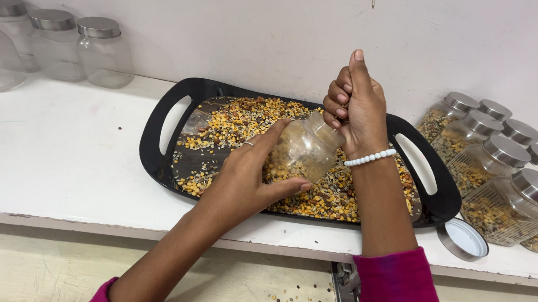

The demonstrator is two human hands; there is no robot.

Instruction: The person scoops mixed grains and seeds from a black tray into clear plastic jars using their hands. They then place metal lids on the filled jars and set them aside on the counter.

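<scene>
A black tray (155,155) with handle cut-outs lies on the white shelf, covered in mixed yellow, brown and white grains (246,121). My left hand (245,181) grips a clear plastic jar (307,148), tilted with its mouth toward the upper right and partly filled with grains. My right hand (355,106), wearing a white bead bracelet, is closed into a fist just above the jar's mouth, thumb up. Whether it holds grains is hidden.
Three empty lidded jars (99,54) stand at the back left. Several grain-filled jars (501,167) with metal lids lie at the right. A loose lid (463,239) rests by the tray's right corner. Spilled grains dot the floor (296,298) below the shelf edge.
</scene>
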